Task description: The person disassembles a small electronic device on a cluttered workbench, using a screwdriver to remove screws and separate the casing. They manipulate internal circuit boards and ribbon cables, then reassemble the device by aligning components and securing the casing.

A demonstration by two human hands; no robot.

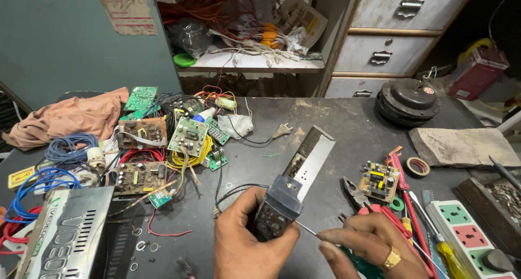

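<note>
My left hand (244, 241) grips the dark end cap of a long metal-cased device (296, 176), which points away from me over the dark workbench (325, 116). My right hand (374, 249), with a gold ring on one finger, holds a green-handled screwdriver (347, 254). Its thin shaft touches the side of the dark end cap. The open metal casing shows a circuit board inside.
Several circuit boards (187, 135) and coiled wires (68, 149) lie at the left, with a metal cover (65, 233) at the near left. Pliers (355, 192), a small board (380, 180), screwdrivers (404, 184), a tape roll (418, 166) and a power strip (469, 230) lie right. A round motor (407, 101) sits far right.
</note>
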